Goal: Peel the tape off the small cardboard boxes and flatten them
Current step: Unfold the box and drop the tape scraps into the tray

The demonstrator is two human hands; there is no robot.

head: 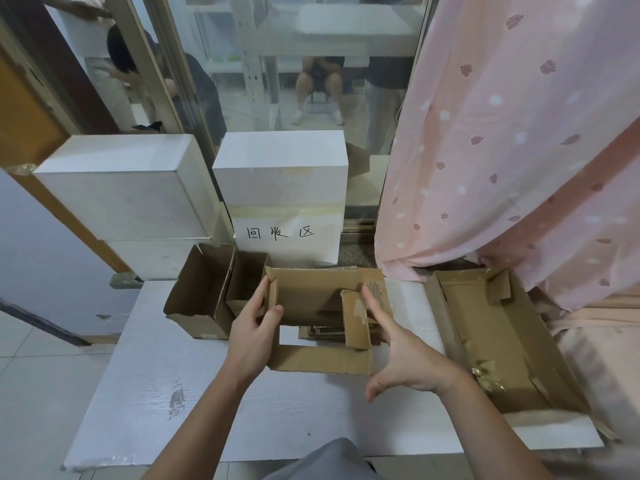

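Your left hand (pixel 254 322) grips the opened box (pixel 320 323) by its side wall; your right hand (pixel 398 351), fingers straight, should press the opposite wall inward to collapse it flat.

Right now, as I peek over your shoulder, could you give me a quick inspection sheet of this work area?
Surface: white foam board laid low over a tiled floor.
Job's things: opened cardboard box held above the board, flaps loose; flattened cardboard beneath it; two more open boxes at left.
Clutter: cardboard tray at right holding crumpled tape.
Grips: left hand grips the box's left wall; right hand, fingers straight, rests against its right flap.
Cables: nothing seen.
Surroundings: white blocks, handwritten paper sign, pink curtain, glass partition with people behind.
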